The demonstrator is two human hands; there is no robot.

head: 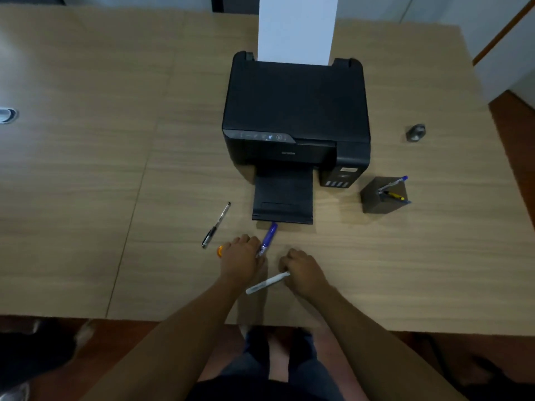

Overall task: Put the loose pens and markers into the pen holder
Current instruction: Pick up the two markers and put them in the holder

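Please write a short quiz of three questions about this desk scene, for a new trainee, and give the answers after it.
1. True or false: the pen holder already contains pens.
2. Which item is the right hand gripping? A) white marker B) black pen C) blue marker
3. On which side of the printer does the pen holder stand, seen from the person?

Key
1. True; at least two pens stick out of it.
2. A. The left hand is at the blue marker, and the black pen lies untouched on the table.
3. The right side, near the printer's front corner.
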